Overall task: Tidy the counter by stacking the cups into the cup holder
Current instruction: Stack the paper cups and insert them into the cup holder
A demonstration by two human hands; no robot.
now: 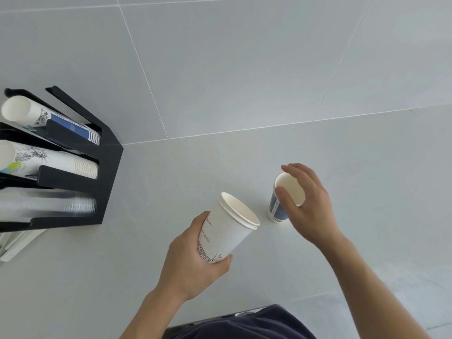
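Note:
My left hand [193, 260] grips a tall white paper cup [230, 228] with black line drawings, which looks like two nested cups, tilted above the counter. My right hand [305, 204] curls over the rim of a smaller blue-and-white cup [277, 209] standing on the counter; thumb and fingers touch its mouth. At the left stands the black cup holder [107, 172] with three slots: blue-and-white cups [49, 118] at the far end, white printed cups [49, 160] in the middle, clear plastic cups [61, 204] nearest.
The pale grey counter [367, 167] meets a tiled grey wall [220, 69] behind. Something white and flat [14, 245] lies under the holder at the left edge. My dark clothing [244, 324] shows at the bottom.

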